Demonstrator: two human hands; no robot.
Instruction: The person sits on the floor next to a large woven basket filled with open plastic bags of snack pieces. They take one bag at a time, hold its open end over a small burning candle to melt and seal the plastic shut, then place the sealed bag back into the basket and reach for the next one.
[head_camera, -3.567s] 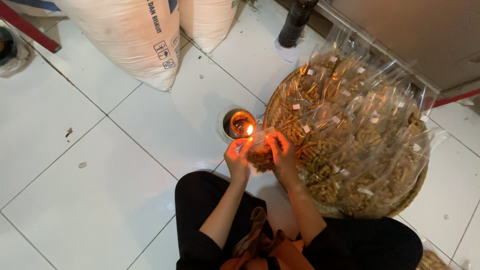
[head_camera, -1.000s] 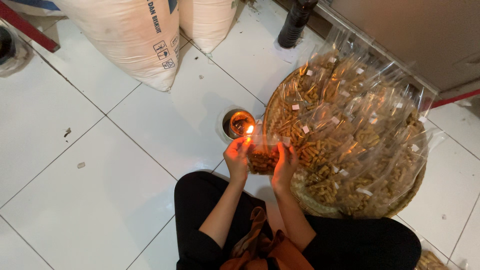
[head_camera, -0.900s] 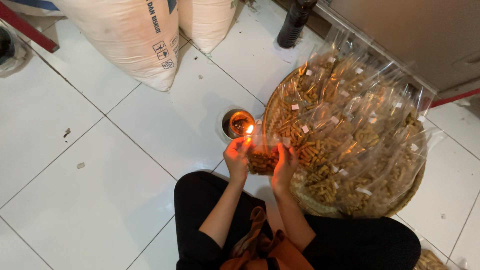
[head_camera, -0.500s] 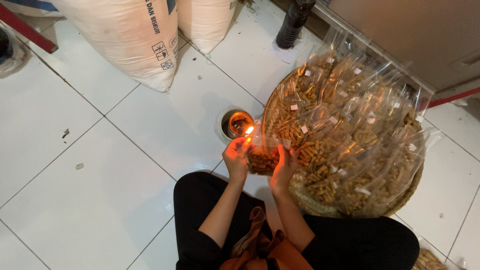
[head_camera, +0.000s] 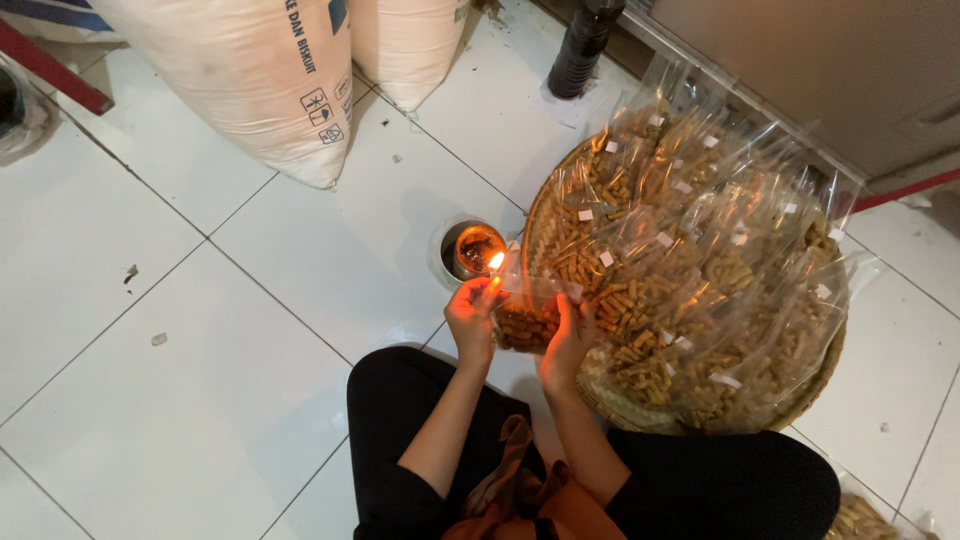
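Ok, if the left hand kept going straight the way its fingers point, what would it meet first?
The left hand points up and away from the person, at the flame. Just past that sits the small metal bowl on the floor. Depth is hard to judge, so the flame first, probably.

Flame bowl left of basket; sacks behind; packets in basket.

left hand | shifted slightly | small snack bag top edge now at the candle flame
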